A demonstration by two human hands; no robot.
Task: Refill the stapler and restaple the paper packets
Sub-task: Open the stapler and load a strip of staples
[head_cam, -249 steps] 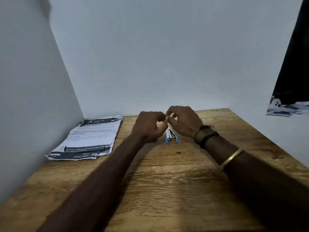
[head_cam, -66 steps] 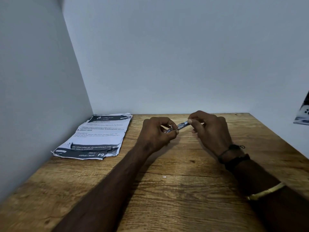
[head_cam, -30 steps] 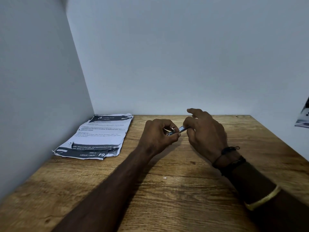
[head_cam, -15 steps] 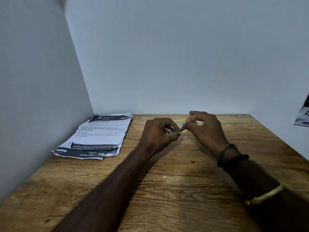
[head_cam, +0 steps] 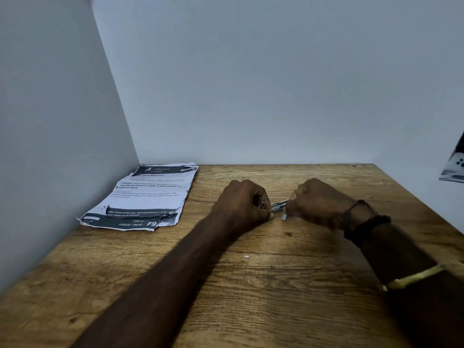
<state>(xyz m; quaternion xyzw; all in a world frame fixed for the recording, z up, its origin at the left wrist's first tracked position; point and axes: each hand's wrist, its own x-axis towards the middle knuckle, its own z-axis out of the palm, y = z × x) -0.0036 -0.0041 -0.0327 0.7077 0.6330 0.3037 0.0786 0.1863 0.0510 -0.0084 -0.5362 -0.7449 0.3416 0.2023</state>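
Note:
A small metal stapler (head_cam: 277,206) shows as a short silvery bar between my two fists, just above the wooden table (head_cam: 251,285). My left hand (head_cam: 242,204) is curled around its left end. My right hand (head_cam: 317,203) grips its right end, with a small pale piece (head_cam: 284,216) poking out below the fingers. Most of the stapler is hidden inside my hands. The paper packets (head_cam: 148,197) lie in a loose stack at the back left corner, with torn, curled lower edges.
White walls close the table at the back and on the left. A tiny shiny bit (head_cam: 246,256) lies on the wood in front of my hands. A dark printed cloth (head_cam: 455,164) hangs past the right edge.
My right hand has dropped lower and closed into a fist on the stapler's right end. My left hand has kept its grip and barely moved.

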